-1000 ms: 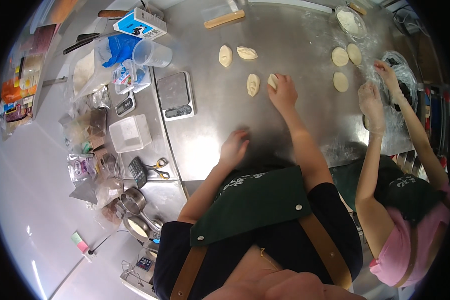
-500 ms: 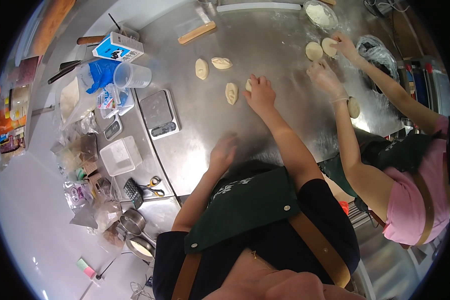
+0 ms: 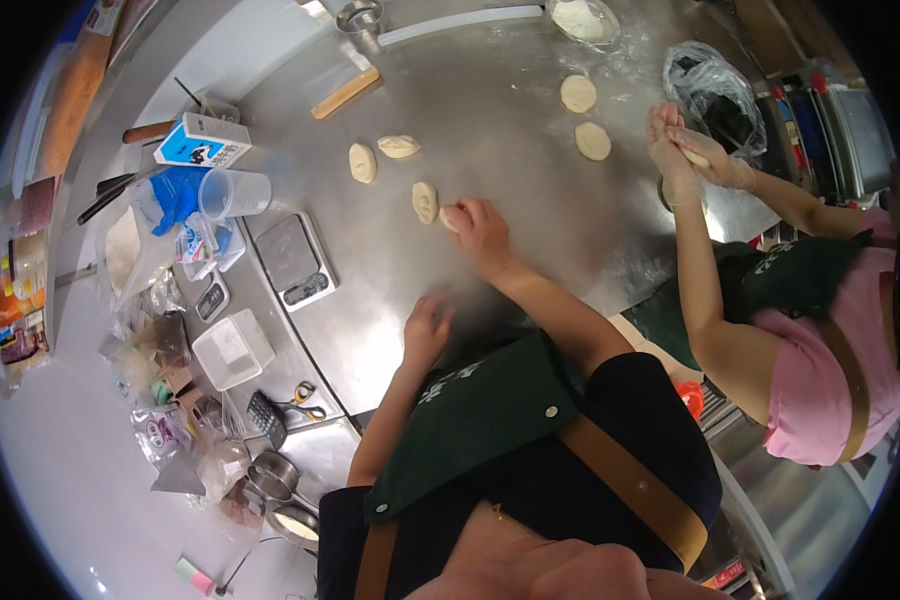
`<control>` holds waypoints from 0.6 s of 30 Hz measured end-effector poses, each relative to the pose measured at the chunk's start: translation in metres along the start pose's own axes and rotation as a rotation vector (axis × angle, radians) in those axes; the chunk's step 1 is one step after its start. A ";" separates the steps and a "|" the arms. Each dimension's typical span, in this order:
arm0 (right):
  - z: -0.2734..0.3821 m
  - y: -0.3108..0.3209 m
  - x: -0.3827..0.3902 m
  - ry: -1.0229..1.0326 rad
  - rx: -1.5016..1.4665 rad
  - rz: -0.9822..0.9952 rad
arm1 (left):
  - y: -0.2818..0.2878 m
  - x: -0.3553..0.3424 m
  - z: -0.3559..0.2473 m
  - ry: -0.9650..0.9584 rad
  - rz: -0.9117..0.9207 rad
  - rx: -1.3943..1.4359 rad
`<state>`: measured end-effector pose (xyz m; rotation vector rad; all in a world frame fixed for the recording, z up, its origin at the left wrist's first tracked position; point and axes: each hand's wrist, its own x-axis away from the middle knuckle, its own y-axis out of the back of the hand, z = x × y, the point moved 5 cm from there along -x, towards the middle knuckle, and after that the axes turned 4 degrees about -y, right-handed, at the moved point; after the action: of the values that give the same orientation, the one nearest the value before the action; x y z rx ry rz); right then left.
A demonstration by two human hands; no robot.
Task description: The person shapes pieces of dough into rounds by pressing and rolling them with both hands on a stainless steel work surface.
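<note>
Fingers of the right hand (image 3: 483,238), in the head view, close on a pale dough piece (image 3: 451,219) at the table (image 3: 535,190), just beside a pleated dough oval (image 3: 425,202); whether the two touch is unclear. Sideways pressure could join or dent them, soft dough being likely to stick. A tight grip could distort the piece. The left hand (image 3: 425,332), empty and loosely bent near the table's front edge, gives no support. Two more ovals (image 3: 363,163) lie farther off, less exposed to such contact.
</note>
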<state>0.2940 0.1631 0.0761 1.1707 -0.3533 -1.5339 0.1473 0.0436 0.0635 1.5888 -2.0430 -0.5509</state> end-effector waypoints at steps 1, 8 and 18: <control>0.007 0.010 0.001 -0.092 -0.122 0.026 | -0.006 0.003 0.010 0.141 0.030 0.161; 0.045 0.024 0.053 -0.528 -0.574 0.338 | -0.030 -0.021 0.011 0.574 -0.028 1.347; 0.022 0.015 0.093 -0.676 -0.714 0.439 | -0.052 -0.017 0.024 0.574 0.068 1.300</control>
<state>0.2952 0.0688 0.0529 -0.0085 -0.4189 -1.4335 0.1766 0.0482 0.0112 1.8885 -1.9616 1.3916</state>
